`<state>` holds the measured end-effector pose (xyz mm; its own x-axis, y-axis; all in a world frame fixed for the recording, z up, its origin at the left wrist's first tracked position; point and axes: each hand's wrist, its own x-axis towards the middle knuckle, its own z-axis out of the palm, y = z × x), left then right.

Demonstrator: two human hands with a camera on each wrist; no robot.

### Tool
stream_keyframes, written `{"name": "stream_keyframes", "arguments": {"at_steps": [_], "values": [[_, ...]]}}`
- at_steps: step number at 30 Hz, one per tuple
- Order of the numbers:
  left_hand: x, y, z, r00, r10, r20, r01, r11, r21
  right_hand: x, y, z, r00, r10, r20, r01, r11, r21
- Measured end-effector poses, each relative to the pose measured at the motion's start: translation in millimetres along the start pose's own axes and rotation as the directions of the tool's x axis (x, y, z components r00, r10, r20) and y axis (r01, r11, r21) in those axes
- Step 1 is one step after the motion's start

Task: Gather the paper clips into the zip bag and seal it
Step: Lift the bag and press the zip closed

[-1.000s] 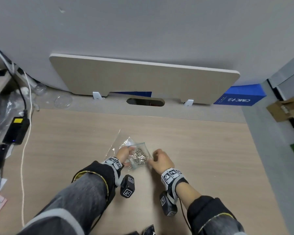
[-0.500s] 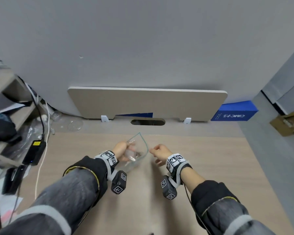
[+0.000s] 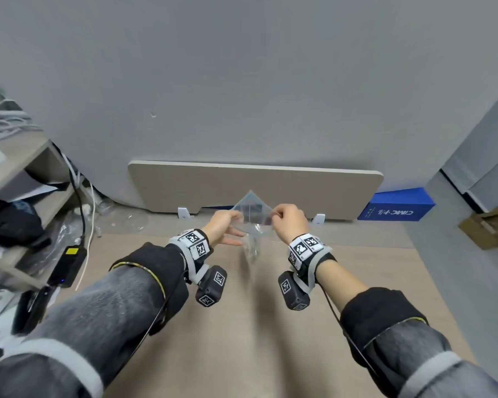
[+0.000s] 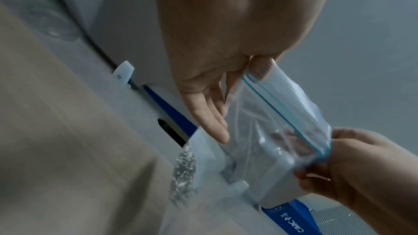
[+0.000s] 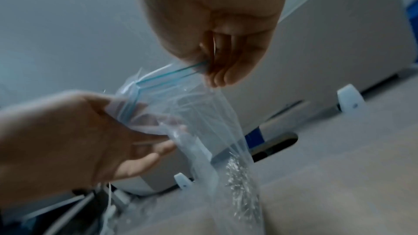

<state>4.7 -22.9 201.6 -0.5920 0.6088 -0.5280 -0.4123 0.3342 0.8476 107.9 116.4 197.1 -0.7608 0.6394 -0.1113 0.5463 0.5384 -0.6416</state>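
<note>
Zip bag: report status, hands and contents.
Both hands up off the desk: left hand and right hand each pinch an end of the zip bag top. Paper clips hang at bottom. Nothing in the way.

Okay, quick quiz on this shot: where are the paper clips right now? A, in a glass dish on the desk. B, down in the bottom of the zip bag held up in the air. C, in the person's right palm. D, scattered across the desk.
B: the paper clips sit bunched low in the zip bag, which the left hand and right hand hold by its top above the desk.
</note>
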Motion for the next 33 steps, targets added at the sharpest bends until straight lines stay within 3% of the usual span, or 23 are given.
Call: {"name": "stream_keyframes", "arguments": {"at_steps": [2, 4, 6, 8, 11, 14, 17, 21, 25, 30, 33], "values": [[-6, 8, -5, 0.992, 0.044, 0.12, -0.052, 0.997, 0.062, 0, -2, -14, 0.986, -0.093, 0.14, 0.122, 0.968, -0.221], [-8, 9, -12, 0.981, 0.085, 0.176, -0.109, 0.986, 0.129, -2, -1, -23, 0.952, -0.163, 0.259, 0.238, 0.926, -0.294], [-4, 5, -17, 0.975, 0.203, 0.086, -0.219, 0.927, 0.305, 3, 3, -31, 0.957, -0.179, 0.231, 0.234, 0.941, -0.243], [0, -1, -21, 0.949, 0.31, 0.066, -0.295, 0.787, 0.542, 9, 7, -37, 0.955, -0.144, 0.258, 0.184, 0.973, -0.139], [3, -13, -16, 0.915, 0.325, 0.241, -0.402, 0.663, 0.632, 8, 11, -42, 0.903, -0.152, 0.402, 0.212, 0.971, -0.108], [6, -17, -3, 0.895, 0.286, 0.341, -0.445, 0.599, 0.665, 5, 20, -46, 0.894, -0.183, 0.41, 0.23, 0.971, -0.069], [3, -19, 9, 0.892, 0.286, 0.35, -0.45, 0.632, 0.631, 2, 35, -51, 0.885, -0.163, 0.437, 0.19, 0.982, -0.017], [6, -26, 8, 0.941, 0.188, 0.283, -0.326, 0.731, 0.6, -2, 63, -42, 0.878, -0.094, 0.468, 0.116, 0.993, -0.017], [12, -39, 9, 0.963, 0.146, 0.225, -0.259, 0.725, 0.638, -15, 87, -19, 0.872, -0.045, 0.488, 0.036, 0.999, 0.028], [19, -44, 7, 0.98, 0.138, 0.145, -0.199, 0.755, 0.625, -26, 105, 13, 0.913, -0.031, 0.408, 0.121, 0.973, -0.197], [22, -44, 2, 0.984, 0.149, 0.098, -0.177, 0.756, 0.63, -25, 104, 19, 0.924, -0.089, 0.371, 0.194, 0.947, -0.256]]}}
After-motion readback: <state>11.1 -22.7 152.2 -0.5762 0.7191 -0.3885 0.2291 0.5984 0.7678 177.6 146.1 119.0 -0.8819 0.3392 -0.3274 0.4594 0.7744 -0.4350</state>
